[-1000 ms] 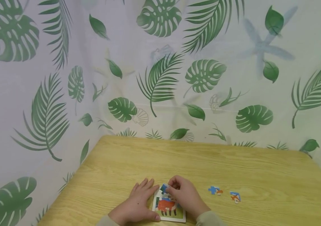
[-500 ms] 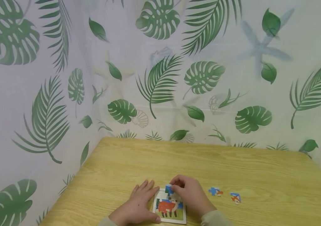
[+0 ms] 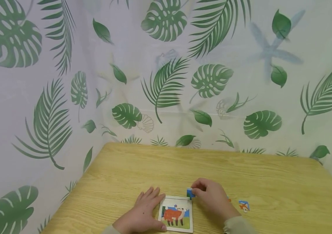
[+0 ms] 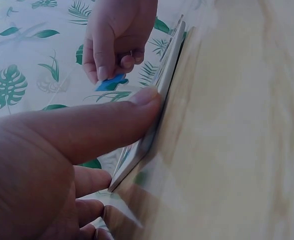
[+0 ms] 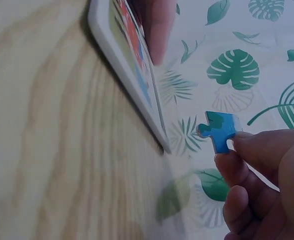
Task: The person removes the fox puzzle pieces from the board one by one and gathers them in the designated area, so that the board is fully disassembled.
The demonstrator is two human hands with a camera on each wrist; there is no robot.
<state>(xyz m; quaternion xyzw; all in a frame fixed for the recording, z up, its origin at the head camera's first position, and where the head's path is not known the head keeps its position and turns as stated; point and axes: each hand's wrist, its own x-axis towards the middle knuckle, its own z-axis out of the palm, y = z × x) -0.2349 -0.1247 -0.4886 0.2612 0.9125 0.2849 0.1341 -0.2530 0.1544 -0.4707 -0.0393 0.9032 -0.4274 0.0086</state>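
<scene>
While the left hand (image 3: 145, 209) steadies the puzzle tray (image 3: 173, 202): the right hand (image 3: 211, 196) has carried the blue piece (image 3: 190, 193) from over the tray's far edge to just beyond its far right corner.
Blue piece: apart from the tray, whose blank far band now shows, so its spot seems undecided.
Animal picture (image 3: 174, 214): inside the tray, uncovered by the right hand.
Right hand: grasping the blue piece between thumb and fingertip, wrist to the tray's right.
Left hand: grasping nothing, unchanged; fingers spread beside the tray's left edge, thumb on its near left corner.
Fox piece (image 3: 244, 205): well right of the tray.
Orange-tipped piece (image 3: 229, 199): between fox piece and tray, mostly hidden by the right hand.
</scene>
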